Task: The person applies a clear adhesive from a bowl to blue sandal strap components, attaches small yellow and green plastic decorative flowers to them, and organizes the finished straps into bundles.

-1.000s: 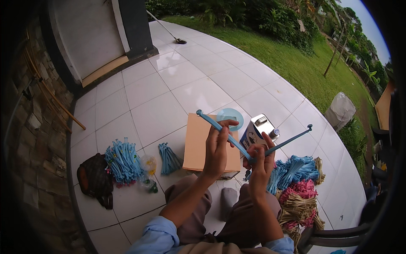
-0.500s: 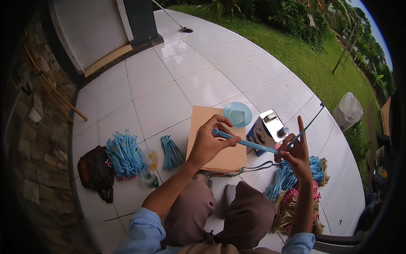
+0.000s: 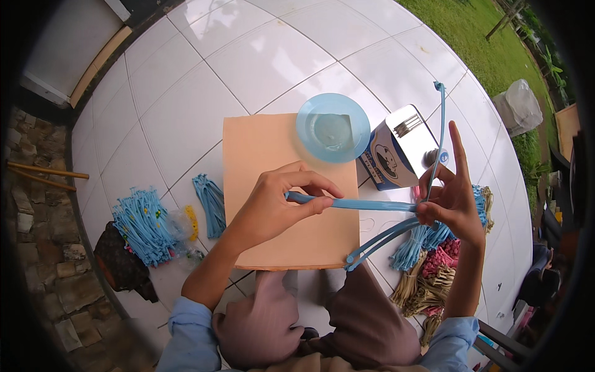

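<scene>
A flat light-blue strap (image 3: pixel 375 204) is stretched level between my two hands, above a tan board (image 3: pixel 291 242). My left hand (image 3: pixel 273 201) is closed on its left end, thumb against fingers. My right hand (image 3: pixel 452 204) pinches the strap's other end, with the index finger pointing up. From the right hand, one thin blue length rises to a knotted tip (image 3: pixel 439 87). Looped blue lengths (image 3: pixel 381 240) hang from it toward the board's right edge. Whether these are all one piece I cannot tell.
A translucent blue plate (image 3: pixel 304 133) lies on the board's far edge, beside a blue-and-silver tin (image 3: pixel 390 167). Blue bundles (image 3: pixel 142 220) and a dark bag (image 3: pixel 114 260) are at left, with a smaller blue bundle (image 3: pixel 211 208). Beige and pink bundles (image 3: pixel 427 288) lie at right.
The view has tilted down and come closer to the board. The strap between my hands is now nearly level, and the thin length from my right hand stands more upright.
</scene>
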A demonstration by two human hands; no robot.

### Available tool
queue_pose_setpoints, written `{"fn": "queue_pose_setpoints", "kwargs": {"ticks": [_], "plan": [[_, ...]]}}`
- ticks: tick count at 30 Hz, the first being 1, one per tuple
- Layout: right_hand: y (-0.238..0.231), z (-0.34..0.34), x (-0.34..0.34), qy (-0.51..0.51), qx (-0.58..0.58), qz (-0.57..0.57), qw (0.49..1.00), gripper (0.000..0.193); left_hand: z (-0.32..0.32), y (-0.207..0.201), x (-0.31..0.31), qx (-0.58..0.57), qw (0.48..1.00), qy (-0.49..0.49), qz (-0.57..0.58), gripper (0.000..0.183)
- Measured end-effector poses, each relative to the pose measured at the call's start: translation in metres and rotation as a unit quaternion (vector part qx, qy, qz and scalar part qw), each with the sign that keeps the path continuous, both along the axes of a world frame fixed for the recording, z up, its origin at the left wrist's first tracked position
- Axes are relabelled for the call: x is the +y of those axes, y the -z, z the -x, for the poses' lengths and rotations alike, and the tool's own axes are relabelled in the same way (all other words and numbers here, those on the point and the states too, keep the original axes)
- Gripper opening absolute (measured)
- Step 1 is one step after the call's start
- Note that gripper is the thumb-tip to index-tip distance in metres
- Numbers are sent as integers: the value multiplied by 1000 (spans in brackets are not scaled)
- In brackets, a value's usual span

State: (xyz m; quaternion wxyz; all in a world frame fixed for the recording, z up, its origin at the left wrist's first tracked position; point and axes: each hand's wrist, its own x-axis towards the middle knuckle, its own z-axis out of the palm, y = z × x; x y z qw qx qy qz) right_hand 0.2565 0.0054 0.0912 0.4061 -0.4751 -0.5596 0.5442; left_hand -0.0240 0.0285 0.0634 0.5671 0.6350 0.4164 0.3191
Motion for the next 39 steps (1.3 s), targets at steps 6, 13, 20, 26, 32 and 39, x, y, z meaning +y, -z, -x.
{"fn": "queue_pose_setpoints", "kwargs": {"ticks": [6, 13, 20, 26, 32, 39], "plan": [[-28, 10, -22, 31, 35, 88, 995, 111, 6, -5, 0, -22, 998, 53, 16, 16], [-90, 9, -57, 58, -16, 22, 998, 116, 0, -48, -20, -71, 992, 108, -13, 14], [-54, 8, -44, -31, -82, 71, 994, 105, 4, -28, -16, -7, 997, 64, -38, 15], [70, 16, -4, -63, -24, 37, 997, 101, 18, 52, -1, 68, 994, 16, -79, 15], [104, 25, 32, -48, 44, 37, 997, 106, 28, 67, 21, 109, 990, -9, -84, 17], [114, 27, 41, -49, 53, 50, 996, 107, 32, 68, 26, 211, 961, 34, -175, 26]]}}
